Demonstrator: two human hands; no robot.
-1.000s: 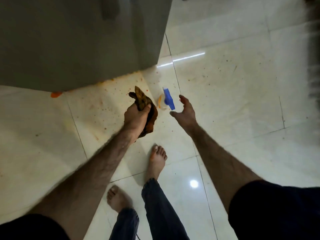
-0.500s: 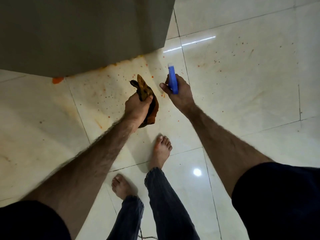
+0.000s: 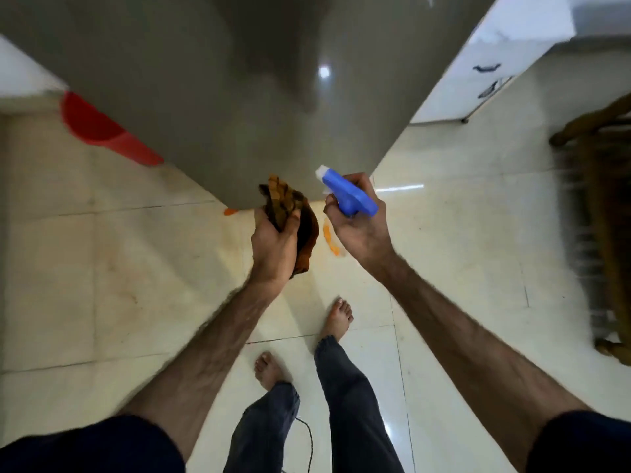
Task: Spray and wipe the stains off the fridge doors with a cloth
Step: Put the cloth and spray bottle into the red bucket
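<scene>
The grey fridge door [image 3: 239, 97] fills the upper middle of the head view, seen from above. My left hand [image 3: 275, 245] is closed on a crumpled brown-orange cloth [image 3: 285, 203], just below the fridge's bottom edge. My right hand [image 3: 358, 227] grips a spray bottle with a blue trigger head [image 3: 346, 194]; its white nozzle points up and left at the door's lower part. The bottle's body is hidden under my hand. Both hands are side by side and apart.
Pale floor tiles [image 3: 119, 268] carry orange stains [image 3: 331, 242] under my hands. A red object [image 3: 102, 131] sits left of the fridge. White cabinets [image 3: 478, 70] stand at the upper right, a wooden chair [image 3: 601, 206] at the right edge. My bare feet [image 3: 336, 317] stand below.
My right hand picked the spray bottle up from the floor and raised it toward the fridge door. The view tilted up, showing more of the fridge. The left hand kept the cloth.
</scene>
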